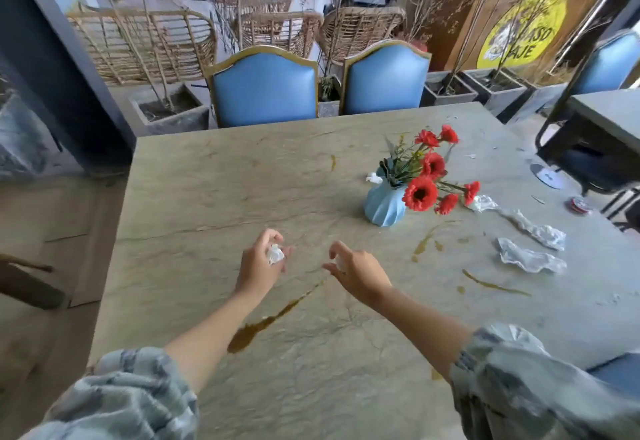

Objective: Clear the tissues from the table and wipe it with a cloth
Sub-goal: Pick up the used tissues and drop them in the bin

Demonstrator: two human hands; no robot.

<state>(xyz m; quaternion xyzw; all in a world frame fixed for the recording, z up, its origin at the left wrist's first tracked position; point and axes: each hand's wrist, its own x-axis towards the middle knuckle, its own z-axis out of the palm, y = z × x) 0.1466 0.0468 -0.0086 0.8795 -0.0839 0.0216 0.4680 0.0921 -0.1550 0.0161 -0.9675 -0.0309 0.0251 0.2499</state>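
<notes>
Blue vase (384, 205) upright on table (214, 176), at 1 o'clock from the hands; holds red flowers (420, 193), six blooms counted, stems leaning toward 3 o'clock. Concrete planters (169, 107) beyond the far table edge at 10 and 2 o'clock, holding bare stems.

Left hand (259, 264): fingers curled around one balled tissue (275, 254), held just above the tabletop. Right hand (356, 271): fingers half-curled, pointing toward 10 o'clock; a white scrap shows under the fingers, but grip cannot be told.

Loose tissues on table: two large crumpled pieces (530, 259) at 3 o'clock from the vase, well apart from the hands; one smaller piece (483, 202) just beside the blooms; one small scrap (374, 178) touching the vase at 10 o'clock.

Brown spill streaks (270, 322): one long streak between the forearms, further streaks at 4 o'clock from the vase.

Two blue chairs (265, 86) at 12 o'clock, pushed against the far edge.
</notes>
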